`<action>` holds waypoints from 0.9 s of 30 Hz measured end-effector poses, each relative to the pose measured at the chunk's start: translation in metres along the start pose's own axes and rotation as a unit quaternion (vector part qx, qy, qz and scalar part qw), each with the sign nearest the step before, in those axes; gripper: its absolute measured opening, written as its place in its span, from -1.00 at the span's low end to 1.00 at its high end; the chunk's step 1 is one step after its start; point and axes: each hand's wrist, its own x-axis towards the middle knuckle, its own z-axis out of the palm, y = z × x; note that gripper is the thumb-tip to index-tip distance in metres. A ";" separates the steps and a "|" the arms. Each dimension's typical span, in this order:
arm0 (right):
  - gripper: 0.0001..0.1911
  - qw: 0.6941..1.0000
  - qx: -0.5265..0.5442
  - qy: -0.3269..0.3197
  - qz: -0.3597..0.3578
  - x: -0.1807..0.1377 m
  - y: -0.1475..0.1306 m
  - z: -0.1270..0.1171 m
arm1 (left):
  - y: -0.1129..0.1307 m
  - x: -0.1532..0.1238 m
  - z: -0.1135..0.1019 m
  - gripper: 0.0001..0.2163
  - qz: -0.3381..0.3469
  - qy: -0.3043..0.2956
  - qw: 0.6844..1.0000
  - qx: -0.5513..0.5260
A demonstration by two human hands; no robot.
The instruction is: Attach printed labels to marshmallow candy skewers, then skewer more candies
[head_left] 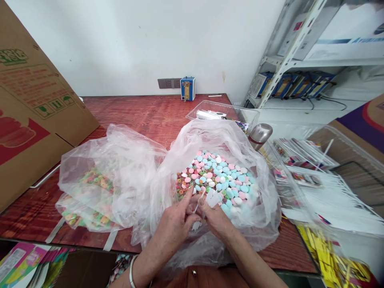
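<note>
A large clear plastic bag [228, 140] lies open on the wooden table [144, 116], full of pastel pink, blue and white candies [223, 178] with small coloured rings at its left side. My left hand [177, 222] and my right hand [214, 216] meet at the bag's near edge. Together they pinch a small clear packet [207, 198] with a thin white stick. The left index finger points toward the candies. A bracelet sits on my left wrist.
A second clear bag [102, 180] of coloured ring candies lies to the left. A big cardboard box [33, 104] stands at far left. Clear plastic trays [222, 110] sit behind, a metal flask [259, 134] at right, plus packets in a clear bin [306, 168] and metal shelving [300, 48].
</note>
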 end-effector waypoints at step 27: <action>-0.76 0.983 0.175 0.012 -0.051 0.000 -0.058 0.017 | 0.000 -0.008 0.026 -0.61 -0.101 -0.247 0.900 -0.344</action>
